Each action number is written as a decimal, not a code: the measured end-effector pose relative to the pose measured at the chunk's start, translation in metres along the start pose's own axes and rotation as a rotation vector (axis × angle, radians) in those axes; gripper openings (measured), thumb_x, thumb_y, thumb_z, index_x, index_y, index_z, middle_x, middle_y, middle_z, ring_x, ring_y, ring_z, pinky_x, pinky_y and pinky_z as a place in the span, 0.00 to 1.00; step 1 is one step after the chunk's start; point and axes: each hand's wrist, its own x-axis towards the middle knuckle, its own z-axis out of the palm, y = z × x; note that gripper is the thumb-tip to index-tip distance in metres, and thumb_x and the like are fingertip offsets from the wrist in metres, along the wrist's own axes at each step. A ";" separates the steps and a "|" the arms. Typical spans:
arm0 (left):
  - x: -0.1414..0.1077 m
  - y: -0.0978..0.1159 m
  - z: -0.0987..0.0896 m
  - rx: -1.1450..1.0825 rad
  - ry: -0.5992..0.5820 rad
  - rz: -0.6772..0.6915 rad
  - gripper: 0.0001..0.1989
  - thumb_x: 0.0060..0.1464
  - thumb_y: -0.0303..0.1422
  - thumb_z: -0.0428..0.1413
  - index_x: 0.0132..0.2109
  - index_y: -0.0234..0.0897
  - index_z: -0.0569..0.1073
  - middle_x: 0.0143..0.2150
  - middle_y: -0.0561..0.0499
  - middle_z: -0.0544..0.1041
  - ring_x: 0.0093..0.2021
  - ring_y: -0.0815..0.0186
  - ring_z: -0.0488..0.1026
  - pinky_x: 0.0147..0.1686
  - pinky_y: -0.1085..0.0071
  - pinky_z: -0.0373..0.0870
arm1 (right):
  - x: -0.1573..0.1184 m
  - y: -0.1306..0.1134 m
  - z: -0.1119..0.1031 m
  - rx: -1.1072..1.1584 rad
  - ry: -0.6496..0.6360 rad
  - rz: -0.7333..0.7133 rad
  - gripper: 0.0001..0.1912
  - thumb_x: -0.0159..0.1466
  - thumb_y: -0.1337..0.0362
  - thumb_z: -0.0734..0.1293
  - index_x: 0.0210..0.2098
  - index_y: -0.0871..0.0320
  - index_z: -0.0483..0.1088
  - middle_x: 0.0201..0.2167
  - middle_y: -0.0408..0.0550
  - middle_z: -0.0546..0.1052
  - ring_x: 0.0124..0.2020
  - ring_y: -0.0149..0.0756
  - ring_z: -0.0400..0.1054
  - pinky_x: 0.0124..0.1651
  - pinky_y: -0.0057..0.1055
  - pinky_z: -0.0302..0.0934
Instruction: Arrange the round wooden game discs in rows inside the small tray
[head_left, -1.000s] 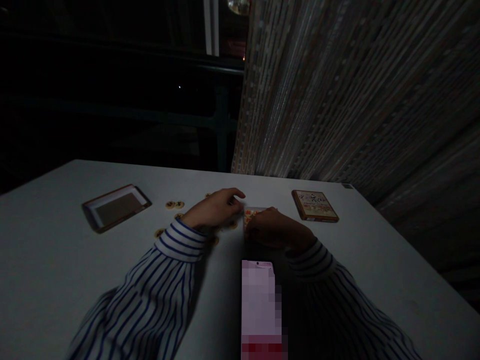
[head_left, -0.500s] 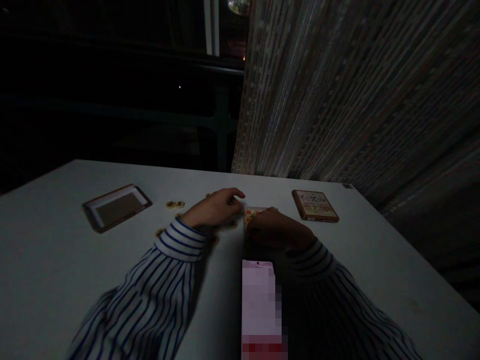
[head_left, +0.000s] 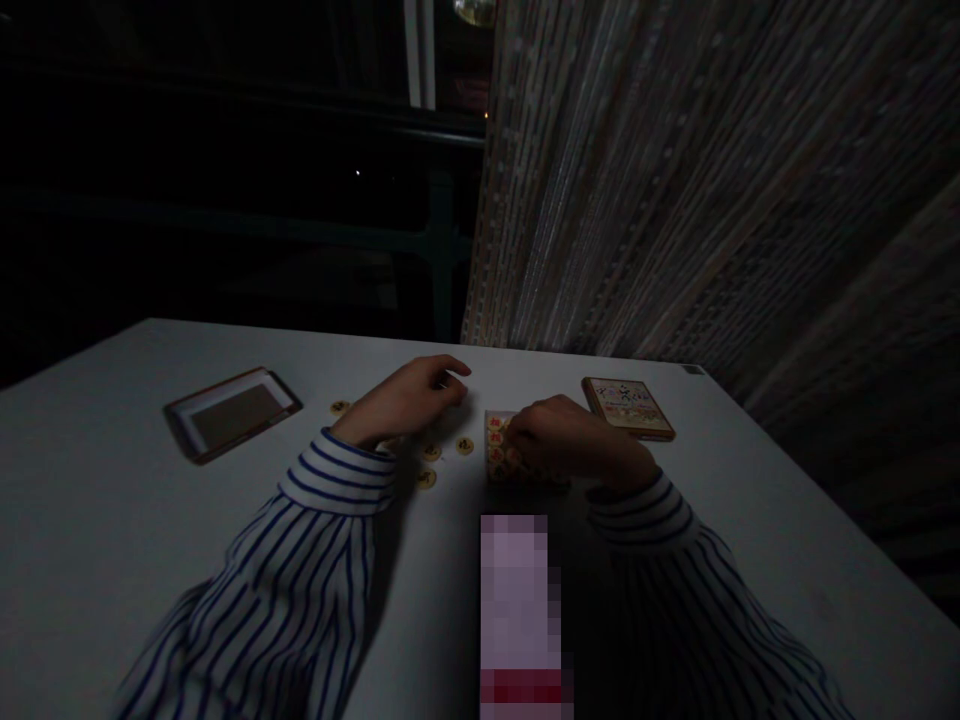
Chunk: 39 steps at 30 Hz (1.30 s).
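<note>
My left hand hovers over loose round xiangqi pieces, its index finger and thumb apart with nothing seen between them. A few of these pieces lie near it, among them a xiangqi piece to its right and another piece below. My right hand is over a small box tray filled with rows of pieces with red and dark characters. Its fingers are bent and pressed together at the rows; what they hold, if anything, is hidden. The hand covers much of the tray's right side.
An open box lid rests at the left of the white table. At the right is a flat printed box. A lit, blurred-out phone stands nearest me. A string curtain hangs beyond the far edge.
My left hand has drawn left and slightly back, uncovering several loose pieces. My right hand has shifted right, so more of the filled tray shows.
</note>
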 end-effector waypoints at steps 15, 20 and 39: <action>-0.019 0.015 -0.037 -0.007 0.296 -0.035 0.17 0.46 0.39 0.54 0.42 0.35 0.73 0.35 0.47 0.77 0.35 0.65 0.73 0.31 0.73 0.69 | -0.006 0.002 -0.015 -0.019 0.203 0.055 0.13 0.61 0.66 0.57 0.36 0.57 0.72 0.34 0.47 0.77 0.35 0.35 0.68 0.35 0.30 0.51; -0.021 0.021 -0.039 0.004 0.371 -0.097 0.15 0.46 0.38 0.54 0.41 0.36 0.73 0.35 0.48 0.78 0.33 0.65 0.73 0.27 0.74 0.68 | -0.006 0.003 -0.016 -0.008 0.240 0.047 0.13 0.61 0.66 0.57 0.36 0.58 0.72 0.34 0.48 0.77 0.35 0.35 0.68 0.37 0.30 0.51; -0.029 0.030 -0.046 0.007 0.630 -0.041 0.11 0.46 0.38 0.54 0.34 0.37 0.75 0.30 0.51 0.77 0.32 0.65 0.72 0.30 0.74 0.67 | -0.012 0.001 -0.028 0.012 0.376 0.126 0.15 0.64 0.64 0.55 0.39 0.59 0.72 0.34 0.49 0.76 0.38 0.35 0.67 0.42 0.30 0.53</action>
